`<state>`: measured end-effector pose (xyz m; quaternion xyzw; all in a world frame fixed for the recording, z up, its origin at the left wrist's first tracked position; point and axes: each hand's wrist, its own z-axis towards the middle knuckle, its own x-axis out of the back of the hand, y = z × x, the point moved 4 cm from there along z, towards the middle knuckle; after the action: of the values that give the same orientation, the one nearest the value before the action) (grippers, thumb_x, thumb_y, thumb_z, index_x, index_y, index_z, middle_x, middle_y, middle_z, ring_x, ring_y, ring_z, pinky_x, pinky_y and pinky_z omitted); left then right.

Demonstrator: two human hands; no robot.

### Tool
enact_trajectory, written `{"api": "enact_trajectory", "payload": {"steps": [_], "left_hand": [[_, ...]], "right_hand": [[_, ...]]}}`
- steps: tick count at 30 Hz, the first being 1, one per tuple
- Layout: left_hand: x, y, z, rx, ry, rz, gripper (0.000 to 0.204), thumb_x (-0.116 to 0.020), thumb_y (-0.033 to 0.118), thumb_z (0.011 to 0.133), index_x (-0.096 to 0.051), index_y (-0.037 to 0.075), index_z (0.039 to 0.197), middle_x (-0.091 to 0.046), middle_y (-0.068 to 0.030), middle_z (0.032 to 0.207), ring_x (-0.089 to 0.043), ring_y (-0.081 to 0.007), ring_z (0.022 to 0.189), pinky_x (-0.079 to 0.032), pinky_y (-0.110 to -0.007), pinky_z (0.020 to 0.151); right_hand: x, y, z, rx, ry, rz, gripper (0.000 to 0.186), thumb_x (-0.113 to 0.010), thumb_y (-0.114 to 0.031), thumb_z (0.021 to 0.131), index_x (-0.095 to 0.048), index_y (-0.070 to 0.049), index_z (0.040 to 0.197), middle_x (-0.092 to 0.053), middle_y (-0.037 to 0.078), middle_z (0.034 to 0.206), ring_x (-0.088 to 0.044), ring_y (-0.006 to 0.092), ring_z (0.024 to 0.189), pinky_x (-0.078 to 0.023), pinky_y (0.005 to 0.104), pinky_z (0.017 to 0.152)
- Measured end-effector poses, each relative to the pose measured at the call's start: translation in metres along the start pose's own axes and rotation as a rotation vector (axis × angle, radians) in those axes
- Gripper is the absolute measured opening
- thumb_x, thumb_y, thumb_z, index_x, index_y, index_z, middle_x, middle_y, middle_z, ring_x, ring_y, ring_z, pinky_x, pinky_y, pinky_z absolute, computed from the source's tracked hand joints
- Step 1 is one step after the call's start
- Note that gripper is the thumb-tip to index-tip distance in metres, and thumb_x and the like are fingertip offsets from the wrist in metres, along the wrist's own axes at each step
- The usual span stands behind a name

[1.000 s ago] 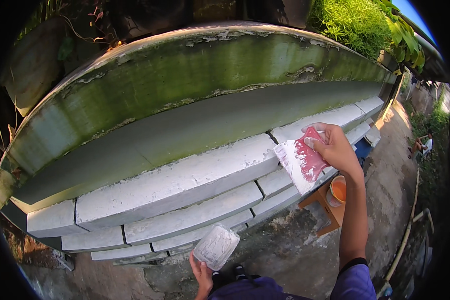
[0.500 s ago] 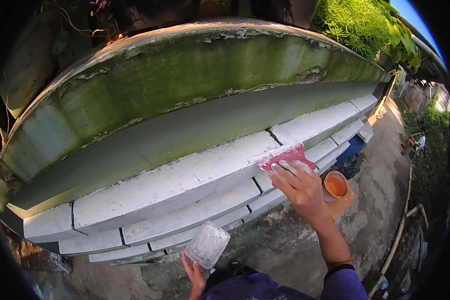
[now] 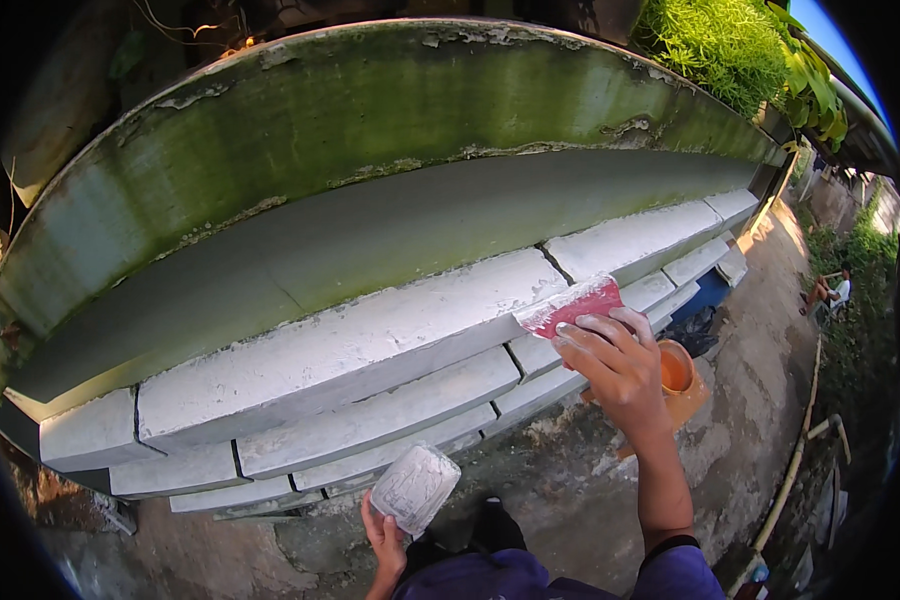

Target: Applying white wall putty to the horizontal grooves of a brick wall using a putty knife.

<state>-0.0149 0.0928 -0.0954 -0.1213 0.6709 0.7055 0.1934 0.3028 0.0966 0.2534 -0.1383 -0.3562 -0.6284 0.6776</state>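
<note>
My right hand (image 3: 618,362) grips a red putty spreader (image 3: 578,305) whose blade edge is smeared white. The blade is at the front edge of the top course of pale blocks (image 3: 360,345), just below a dark vertical joint (image 3: 555,262); whether it touches cannot be told. White paste lies in rough streaks on the upper face of those blocks. Lower left, my left hand (image 3: 384,532) is closed round the side of a small whitish rectangular tub (image 3: 416,488), its face crusted with white paste. The fingers behind the tub are hidden.
Above the blocks rises a mossy green curved wall (image 3: 420,110) with flaking edges. An orange bucket (image 3: 676,368) stands on a board to the right, partly behind my right hand. Past it lie a dark plastic bag (image 3: 698,328) and a bamboo pole (image 3: 795,465). A person (image 3: 832,292) sits far right.
My right hand and the spreader have shifted slightly right, and now cover part of the bucket. The view has moved a little, so my dark shoe shows below. My left hand still holds the tub.
</note>
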Motion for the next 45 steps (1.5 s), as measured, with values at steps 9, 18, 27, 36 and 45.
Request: {"api": "enact_trajectory", "payload": {"steps": [9,18,27,36,45], "left_hand": [[-0.034,-0.002,-0.003,-0.065,0.156,-0.064,0.064,-0.051,0.017,0.102,-0.017,0.008,0.155,-0.04,-0.0174,0.148,-0.047,-0.0276,0.131,-0.039,-0.04,0.109],[-0.053,-0.032,-0.013,-0.03,0.194,-0.112,0.065,-0.049,0.018,0.102,-0.015,0.012,0.156,-0.035,-0.017,0.15,-0.047,-0.032,0.13,-0.052,-0.047,0.097],[-0.06,-0.03,-0.02,0.055,0.165,-0.204,0.063,-0.047,0.024,0.103,-0.014,0.02,0.156,-0.031,-0.0141,0.152,-0.05,-0.0397,0.127,-0.06,-0.059,0.075],[-0.048,-0.036,-0.02,0.121,0.055,-0.233,0.062,-0.047,0.023,0.103,-0.015,0.018,0.156,-0.033,-0.014,0.151,-0.05,-0.0387,0.127,-0.06,-0.06,0.077],[-0.04,-0.03,-0.02,0.13,0.025,-0.244,0.061,-0.047,0.019,0.102,-0.017,0.015,0.155,-0.035,-0.0144,0.149,-0.05,-0.0373,0.127,-0.059,-0.059,0.081]], "right_hand": [[-0.03,0.012,-0.01,0.029,0.138,0.094,0.021,-0.075,-0.01,0.076,-0.074,-0.01,0.097,-0.073,0.004,0.104,-0.068,0.0236,0.1,-0.05,0.0401,0.085],[-0.04,0.014,-0.023,-0.134,0.221,0.059,0.021,-0.073,-0.009,0.077,-0.074,-0.009,0.098,-0.073,0.003,0.103,-0.067,0.0226,0.097,-0.048,0.0398,0.081],[-0.043,0.006,-0.009,-0.061,0.27,0.138,0.019,-0.077,-0.014,0.077,-0.074,-0.01,0.096,-0.072,0.004,0.103,-0.067,0.0221,0.095,-0.05,0.0397,0.082],[-0.044,0.02,-0.006,-0.033,0.289,0.16,0.021,-0.074,-0.01,0.077,-0.073,-0.009,0.097,-0.072,0.005,0.102,-0.068,0.0234,0.095,-0.049,0.0384,0.081],[-0.037,0.057,-0.015,-0.078,0.253,0.184,0.022,-0.069,0.001,0.075,-0.074,-0.007,0.095,-0.073,0.006,0.1,-0.067,0.0229,0.095,-0.049,0.0414,0.082]]}}
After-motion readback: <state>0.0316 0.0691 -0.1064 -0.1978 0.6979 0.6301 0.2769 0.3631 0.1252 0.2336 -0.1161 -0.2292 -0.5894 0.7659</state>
